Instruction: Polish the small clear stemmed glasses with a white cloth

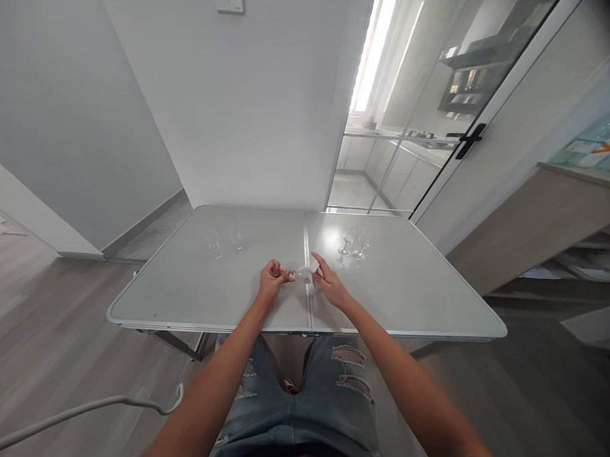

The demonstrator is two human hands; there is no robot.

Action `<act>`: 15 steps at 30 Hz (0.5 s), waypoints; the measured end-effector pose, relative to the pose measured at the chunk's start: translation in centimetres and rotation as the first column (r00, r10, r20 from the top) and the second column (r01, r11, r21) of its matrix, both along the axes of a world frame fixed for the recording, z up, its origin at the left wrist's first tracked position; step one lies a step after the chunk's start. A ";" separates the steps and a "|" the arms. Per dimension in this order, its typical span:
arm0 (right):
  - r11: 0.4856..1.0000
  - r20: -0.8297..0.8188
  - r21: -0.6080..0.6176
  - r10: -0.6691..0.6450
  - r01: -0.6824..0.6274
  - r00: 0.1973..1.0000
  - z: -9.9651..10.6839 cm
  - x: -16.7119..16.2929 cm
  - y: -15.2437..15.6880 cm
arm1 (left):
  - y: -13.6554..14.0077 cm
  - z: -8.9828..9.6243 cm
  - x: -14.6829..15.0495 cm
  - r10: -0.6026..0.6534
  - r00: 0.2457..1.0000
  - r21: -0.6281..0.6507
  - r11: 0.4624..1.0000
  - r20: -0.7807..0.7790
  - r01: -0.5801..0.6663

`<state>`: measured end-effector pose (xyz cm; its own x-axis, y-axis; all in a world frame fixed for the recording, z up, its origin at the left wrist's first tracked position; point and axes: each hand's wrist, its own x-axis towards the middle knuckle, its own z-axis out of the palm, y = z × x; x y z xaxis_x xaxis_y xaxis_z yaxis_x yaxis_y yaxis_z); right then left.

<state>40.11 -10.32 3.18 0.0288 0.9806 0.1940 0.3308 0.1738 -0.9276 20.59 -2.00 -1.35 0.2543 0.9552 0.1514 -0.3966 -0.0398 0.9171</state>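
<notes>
The clear glass [302,276] lies on its side in the air between the two hands, above the near middle of the bench [403,295], across its seam. It looks light, stiff and fragile – smooth and probably slippery, so the narrow end seems the surest hold, with only gentle pressure on the thin, rounded bowl. The left hand [273,278] pinches that narrow end between thumb and curled fingers. The right hand [331,286], at the bowl end, has its fingers partly spread beside a soft-looking white wipe [314,267] – whether they grip it, I cannot tell. Beyond stand clear stemmed glasses, a right pair [359,253] and a left pair [238,241], on the smooth, pale, metal-edged top with rounded corners.
</notes>
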 end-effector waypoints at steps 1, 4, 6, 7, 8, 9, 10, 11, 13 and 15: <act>1.000 -0.059 -0.010 0.000 -0.001 0.998 0.1 0.1 0.0 | 0.0 0.0 0.0 -0.003 1.000 -0.003 1.000 -0.003 0.003; 0.996 -0.289 -0.072 0.025 -0.048 0.957 0.2 0.5 -0.2 | -0.2 0.2 -0.1 -0.047 0.999 0.001 0.999 -0.025 0.047; 0.990 -0.428 -0.108 0.036 -0.091 0.903 0.0 0.6 -0.5 | -0.3 0.3 -0.1 -0.078 0.997 0.009 0.997 -0.026 0.078; 0.988 -0.482 -0.116 0.034 -0.102 0.875 0.0 0.6 -0.6 | -0.3 0.3 -0.1 -0.085 0.996 0.012 0.996 -0.017 0.085; 0.988 -0.523 -0.114 0.030 -0.105 0.852 -0.1 0.5 -0.7 | -0.3 0.3 -0.1 -0.088 0.996 0.013 0.996 -0.003 0.088; 0.990 -0.546 -0.106 0.022 -0.095 0.837 -0.2 0.4 -0.8 | -0.3 0.2 -0.1 -0.091 0.996 0.014 0.996 0.008 0.091; 0.992 -0.549 -0.094 0.014 -0.078 0.836 -0.3 0.3 -0.8 | -0.3 0.2 0.0 -0.094 0.995 0.015 0.995 0.013 0.094; 0.995 -0.526 -0.077 0.012 -0.061 0.850 -0.4 0.3 -0.7 | -0.2 0.1 0.0 -0.097 0.995 0.015 0.995 0.010 0.097; 0.999 -0.411 -0.025 0.022 -0.036 0.911 -0.5 0.2 -0.5 | -0.1 -0.1 0.0 -0.094 0.996 0.016 0.995 -0.011 0.094; 0.999 -0.261 0.023 0.050 -0.046 0.964 -0.7 0.3 -0.2 | 0.1 -0.2 0.0 -0.068 0.997 0.017 0.998 -0.025 0.068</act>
